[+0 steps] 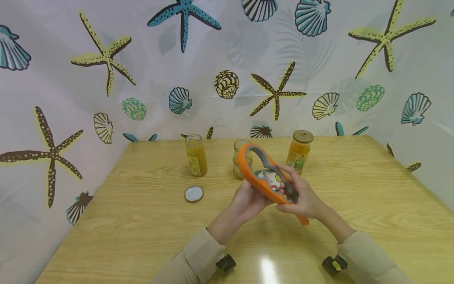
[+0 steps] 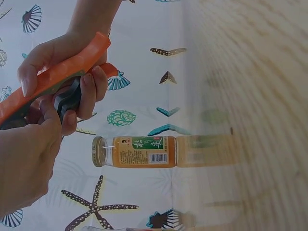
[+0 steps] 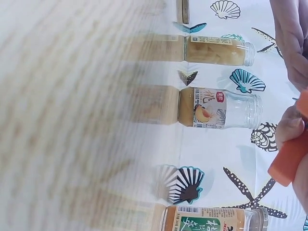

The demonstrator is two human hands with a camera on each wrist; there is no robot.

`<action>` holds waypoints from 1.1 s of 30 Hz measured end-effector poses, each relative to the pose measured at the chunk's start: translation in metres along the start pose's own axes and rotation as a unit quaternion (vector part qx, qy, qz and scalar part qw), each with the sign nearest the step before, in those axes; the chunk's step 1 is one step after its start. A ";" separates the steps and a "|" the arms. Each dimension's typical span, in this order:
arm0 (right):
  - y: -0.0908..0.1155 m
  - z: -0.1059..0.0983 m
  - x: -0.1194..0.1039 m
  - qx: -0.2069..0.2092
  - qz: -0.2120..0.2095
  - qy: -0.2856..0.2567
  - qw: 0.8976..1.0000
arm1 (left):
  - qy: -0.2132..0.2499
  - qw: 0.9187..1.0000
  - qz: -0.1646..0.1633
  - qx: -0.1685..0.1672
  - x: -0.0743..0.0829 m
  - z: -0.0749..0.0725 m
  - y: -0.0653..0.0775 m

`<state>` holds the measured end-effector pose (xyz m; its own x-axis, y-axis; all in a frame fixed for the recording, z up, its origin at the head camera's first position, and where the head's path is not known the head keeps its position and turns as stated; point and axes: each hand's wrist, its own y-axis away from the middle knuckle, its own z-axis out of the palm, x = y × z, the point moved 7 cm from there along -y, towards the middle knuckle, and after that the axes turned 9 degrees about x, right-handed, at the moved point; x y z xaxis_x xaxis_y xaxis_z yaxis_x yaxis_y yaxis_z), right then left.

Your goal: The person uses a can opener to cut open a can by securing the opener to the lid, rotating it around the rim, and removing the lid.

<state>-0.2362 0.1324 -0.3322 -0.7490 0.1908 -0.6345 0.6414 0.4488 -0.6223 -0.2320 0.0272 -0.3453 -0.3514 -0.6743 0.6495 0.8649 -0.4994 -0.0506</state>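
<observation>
An orange and grey jar opener (image 1: 257, 182) is held tilted above the table, in front of the middle jar. My right hand (image 1: 306, 197) grips its handles, with the fingers wrapped round them in the left wrist view. Within the opener's loop shows a white jar lid (image 1: 271, 179) with coloured print. My left hand (image 1: 250, 200) comes from below and holds the lid there, its fingertips showing by the lid's edge; most of its grip is hidden behind the opener. Behind stands an uncapped glass jar (image 3: 211, 108) with a peach label, partly overlapped by the opener in the head view.
At the back left stands another uncapped jar (image 1: 196, 156) of yellow contents. A loose lid (image 1: 194, 194) lies in front of it, pale side up. To the back right stands a capped jar (image 1: 299, 152) with a gold lid. A patterned cloth (image 1: 220, 51) hangs behind the table (image 1: 134, 221).
</observation>
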 end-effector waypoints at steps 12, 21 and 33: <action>0.001 0.000 -0.003 0.006 -0.004 -0.048 0.999 | -0.006 1.000 -0.020 -0.005 -0.001 0.004 0.001; 0.000 -0.005 -0.011 0.031 -0.037 -0.078 0.996 | -0.057 0.998 -0.006 0.002 0.004 0.000 0.001; 0.003 -0.011 -0.011 0.057 -0.043 -0.084 0.994 | -0.411 0.908 0.047 0.058 0.016 -0.024 -0.003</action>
<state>-0.2280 0.1411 -0.3218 -0.7694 0.0042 -0.6388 0.5988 0.3528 -0.7190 -0.2495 0.0046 -0.3530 0.0723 -0.0533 0.9960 0.9257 -0.3681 -0.0869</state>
